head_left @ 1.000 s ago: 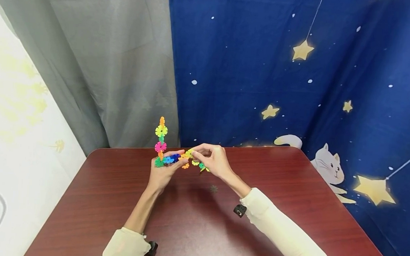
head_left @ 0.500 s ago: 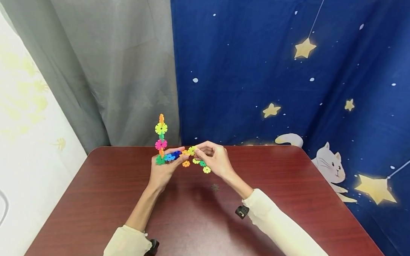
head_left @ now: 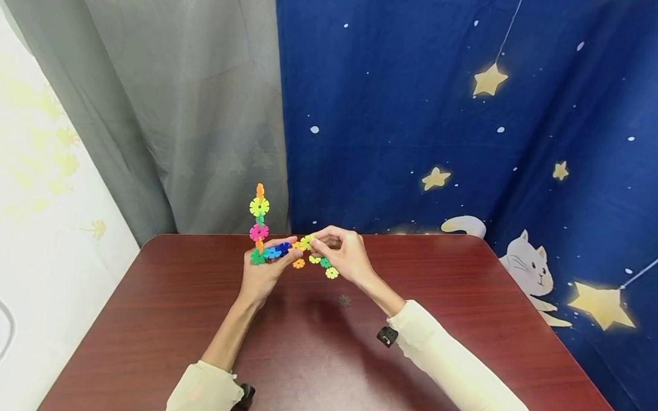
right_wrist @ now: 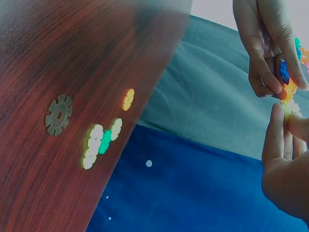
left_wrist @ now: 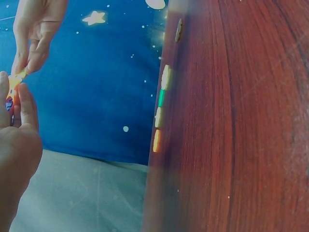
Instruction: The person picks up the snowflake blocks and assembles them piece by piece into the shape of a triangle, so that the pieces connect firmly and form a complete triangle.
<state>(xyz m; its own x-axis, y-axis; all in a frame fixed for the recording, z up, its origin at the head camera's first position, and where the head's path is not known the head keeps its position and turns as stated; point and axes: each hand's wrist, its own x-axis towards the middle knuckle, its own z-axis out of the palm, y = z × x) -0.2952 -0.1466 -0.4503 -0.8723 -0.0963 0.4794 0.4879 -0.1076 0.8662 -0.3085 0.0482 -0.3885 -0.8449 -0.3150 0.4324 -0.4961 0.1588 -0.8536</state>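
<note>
My left hand (head_left: 258, 281) grips a chain of notched, flower-shaped plastic discs. From a green disc (head_left: 257, 257) in this hand, an upright column rises through a pink disc (head_left: 259, 232) and a yellow disc (head_left: 259, 207) to an orange tip. Sideways, the chain runs through light blue and dark blue discs (head_left: 286, 248) to an orange disc (right_wrist: 289, 91) near the left fingertips. At that end my right hand (head_left: 349, 257) pinches a yellow-green disc (head_left: 306, 242) between thumb and fingers, against the orange one. Where the two discs meet is partly covered by fingers.
Loose discs lie on the red-brown table (head_left: 194, 322) beyond the hands: orange (right_wrist: 128, 99), green (right_wrist: 105, 141) and several yellow ones (right_wrist: 116, 129). A greyish disc (right_wrist: 59, 115) lies nearer. Grey and blue curtains (head_left: 365, 110) hang behind the table's far edge.
The head view has shifted slightly. The pinched yellow-green disc now faces the head camera more squarely. Both hands keep their hold and barely move.
</note>
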